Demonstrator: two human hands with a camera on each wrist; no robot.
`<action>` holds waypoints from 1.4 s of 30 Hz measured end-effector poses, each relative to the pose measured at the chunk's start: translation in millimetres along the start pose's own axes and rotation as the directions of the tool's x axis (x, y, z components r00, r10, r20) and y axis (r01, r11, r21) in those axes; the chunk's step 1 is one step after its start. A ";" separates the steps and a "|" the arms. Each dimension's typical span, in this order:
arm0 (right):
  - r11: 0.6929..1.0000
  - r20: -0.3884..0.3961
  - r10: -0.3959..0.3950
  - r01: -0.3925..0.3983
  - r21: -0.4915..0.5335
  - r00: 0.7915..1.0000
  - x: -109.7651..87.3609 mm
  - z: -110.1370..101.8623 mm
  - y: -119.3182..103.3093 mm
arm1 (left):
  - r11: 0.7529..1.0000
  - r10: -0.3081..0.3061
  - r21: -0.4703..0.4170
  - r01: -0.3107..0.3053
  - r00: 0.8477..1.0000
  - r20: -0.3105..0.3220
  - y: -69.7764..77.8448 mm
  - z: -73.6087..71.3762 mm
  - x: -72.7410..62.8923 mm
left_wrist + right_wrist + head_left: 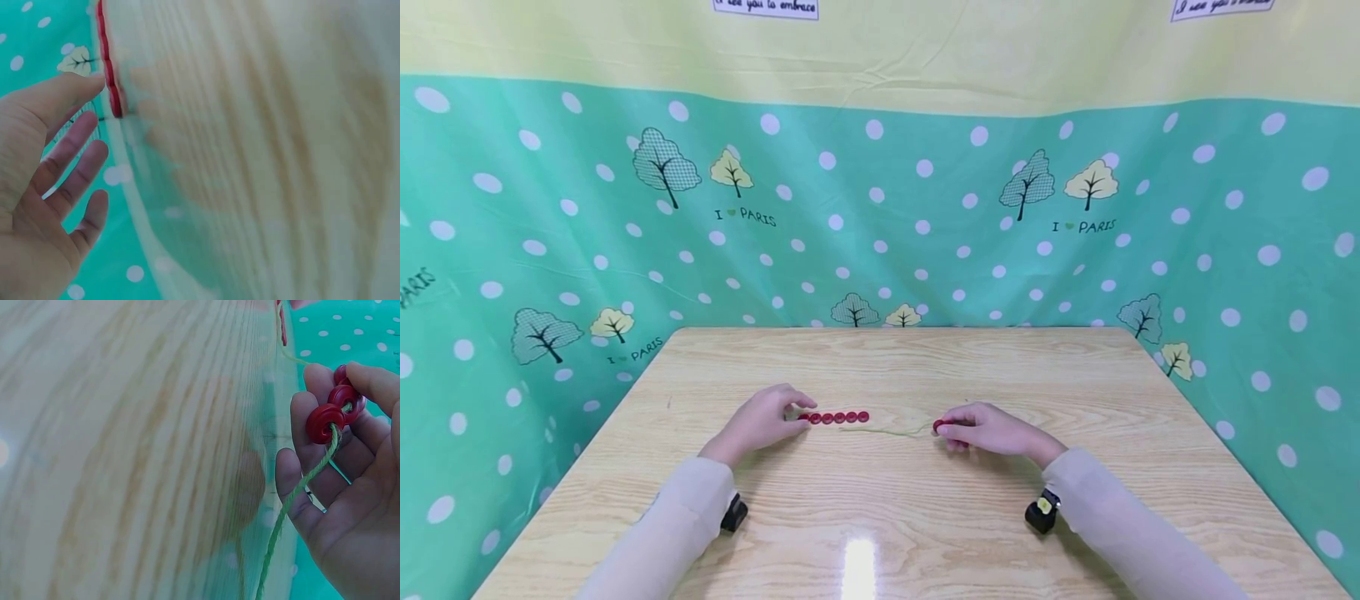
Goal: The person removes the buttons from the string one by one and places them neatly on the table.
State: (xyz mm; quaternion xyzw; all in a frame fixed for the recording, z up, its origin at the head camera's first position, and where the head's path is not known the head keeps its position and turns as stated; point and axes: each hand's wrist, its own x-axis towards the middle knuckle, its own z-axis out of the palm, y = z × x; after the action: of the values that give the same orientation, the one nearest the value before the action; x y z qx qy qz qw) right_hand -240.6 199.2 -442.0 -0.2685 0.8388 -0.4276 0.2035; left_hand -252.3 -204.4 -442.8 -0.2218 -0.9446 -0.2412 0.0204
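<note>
Several red buttons (839,418) lie in a straight row on the wooden table. My left hand (767,421) is at the left end of that row, fingers loosely spread and the thumb by the end button; whether it touches is unclear. In the left wrist view, no button sits between its fingers. On the right, my right hand (988,429) pinches red buttons (317,417) between thumb and fingers. A green string (269,550) passes through these held buttons and hangs below the hand. Its other part, a thin string (887,432), stretches leftward over the table toward the row.
The wooden table (880,367) reaches back to a green dotted curtain (880,217), which also hangs along both sides. A black wrist camera (733,512) sits at the left wrist, and another black camera (1041,515) at the right.
</note>
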 end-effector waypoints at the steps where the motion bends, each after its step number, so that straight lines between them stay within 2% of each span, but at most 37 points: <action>1: 1.000 0.000 -0.003 0.003 0.002 1.000 0.0 0.0 -0.1 | 1.000 0.005 -0.003 -0.005 1.000 -0.001 2.9 -0.4 0.4; 7: 1.000 0.006 -0.002 0.002 0.014 1.000 1.1 -0.8 0.3 | 0.998 0.065 -0.018 -0.065 0.998 -0.008 22.3 -2.5 3.0; 14: 0.999 0.019 -0.012 0.011 0.041 1.000 0.2 -1.5 0.5 | 0.988 0.153 -0.034 -0.154 0.988 -0.015 38.3 2.1 9.9; 24: 0.998 0.006 -0.003 0.002 0.063 1.000 -1.8 -0.2 -3.9 | 0.982 0.170 -0.084 -0.169 0.985 0.007 54.8 10.3 18.9; 32: 0.998 0.002 -0.020 0.020 0.066 1.000 -1.9 -0.2 -4.8 | 0.964 0.260 -0.057 -0.260 0.966 0.001 67.9 22.0 29.2; 42: 0.999 -0.004 -0.017 0.017 0.033 1.000 -1.8 2.1 -6.2 | 0.953 0.288 -0.115 -0.279 0.955 0.075 98.8 34.1 40.4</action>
State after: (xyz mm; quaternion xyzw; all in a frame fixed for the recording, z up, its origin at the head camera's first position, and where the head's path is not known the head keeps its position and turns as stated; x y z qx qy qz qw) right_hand -236.3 196.0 -437.8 -0.2717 0.8297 -0.4434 0.2028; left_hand -244.0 -94.5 -422.9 -0.3668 -0.8891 -0.2738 0.0002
